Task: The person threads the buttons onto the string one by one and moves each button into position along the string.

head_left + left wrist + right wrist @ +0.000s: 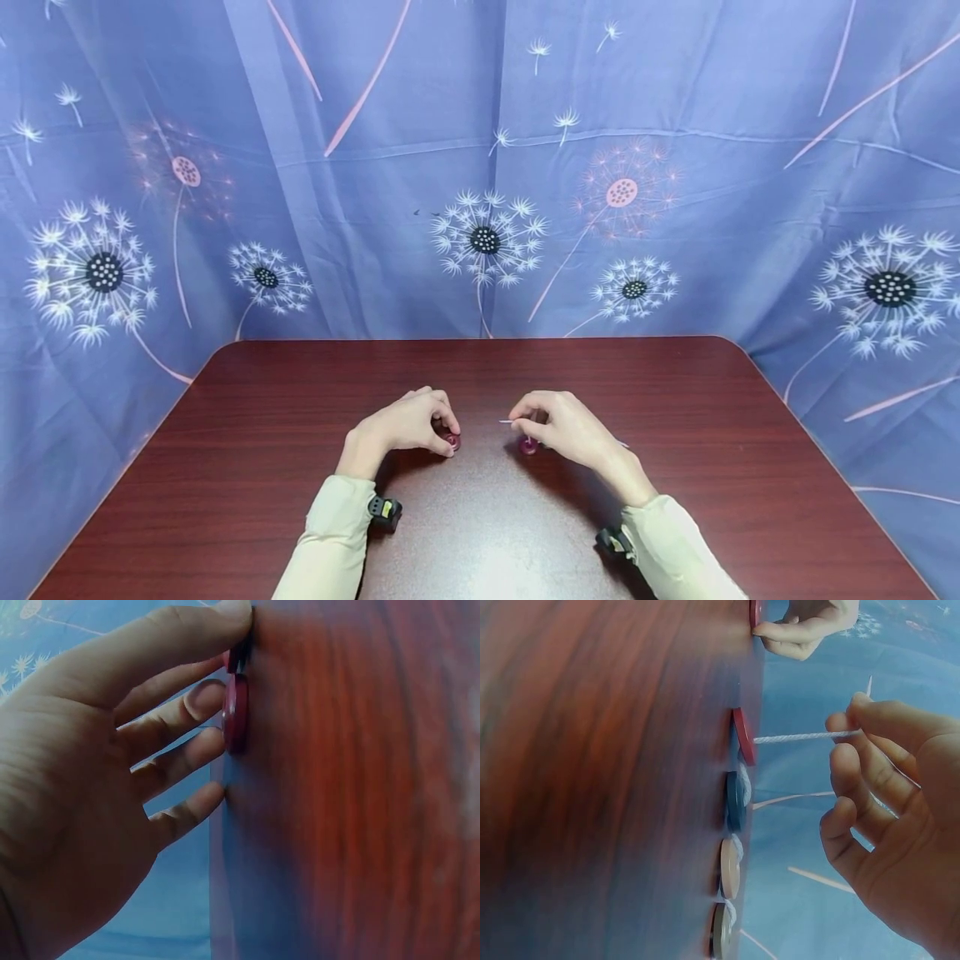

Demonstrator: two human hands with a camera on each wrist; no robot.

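Note:
My left hand (408, 425) is low over the table, its thumb and index finger holding a round red button (453, 442) from either side. In the left wrist view, that button (236, 716) appears edge-on near the fingertips. My right hand (558, 425) pinches a white string (795, 738), its pale tip (869, 685) sticking out past the fingers. From the hand the string runs to a second red button (744, 736), which leans slightly. Along the same string follow a dark blue button (735, 801), a tan button (730, 868) and a darker brownish button (721, 930).
The dark red wooden table (247, 467) has a glossy reflection near its front. Behind it hangs a blue curtain (390, 250) with dandelion prints. Small black cameras sit at both wrists over pale sleeves.

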